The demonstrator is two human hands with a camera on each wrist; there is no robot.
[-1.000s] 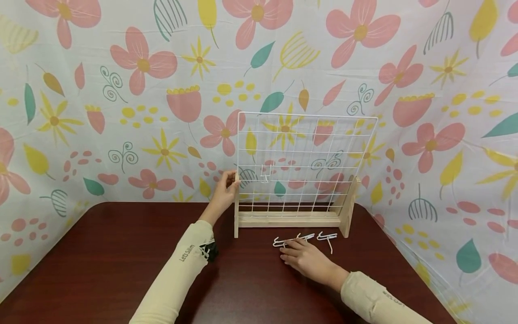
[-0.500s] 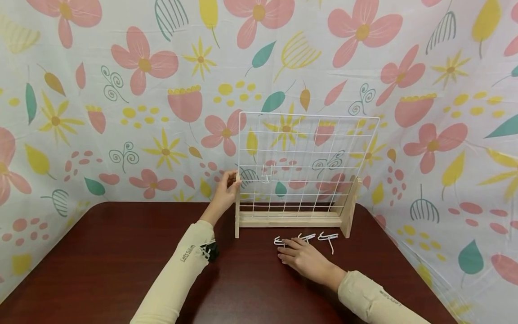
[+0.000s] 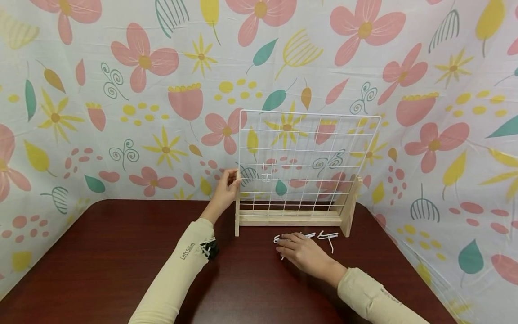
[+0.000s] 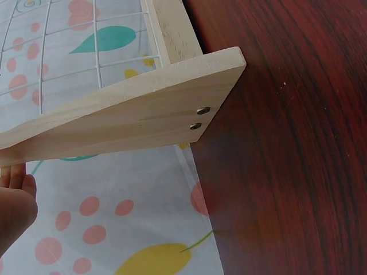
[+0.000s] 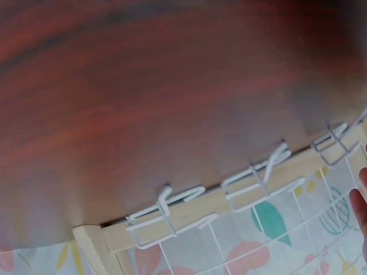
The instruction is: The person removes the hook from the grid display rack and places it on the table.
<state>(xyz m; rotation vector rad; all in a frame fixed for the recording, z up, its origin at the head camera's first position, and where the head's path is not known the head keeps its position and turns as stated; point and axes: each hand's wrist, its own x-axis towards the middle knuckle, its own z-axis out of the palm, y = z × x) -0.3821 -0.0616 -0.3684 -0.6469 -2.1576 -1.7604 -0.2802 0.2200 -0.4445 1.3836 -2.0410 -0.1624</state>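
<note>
My left hand (image 3: 226,191) grips the upper end of the left wooden side piece (image 4: 143,114) of a display stand. The stand carries a white wire grid (image 3: 309,155). One small white hook (image 3: 267,172) hangs on the grid, left of its middle. My right hand (image 3: 305,254) is low over the table in front of the stand, fingers bent around the leftmost loose white wire hook (image 3: 277,239); its thumb is hidden. In the right wrist view, only fingertips (image 5: 359,206) show at the edge, close to that hook. A second hook (image 3: 309,235) is partly covered by the hand.
A third loose white hook (image 3: 328,235) lies to the right, near the stand's right wooden side (image 3: 349,209). The dark red-brown table (image 3: 133,256) ends at a flowered cloth backdrop (image 3: 141,108). Two screws (image 4: 199,118) show on the side piece.
My right hand has shifted slightly left and away from me over the leftmost hook, and a white wire end now shows below its fingers. The left hand stays on the stand.
</note>
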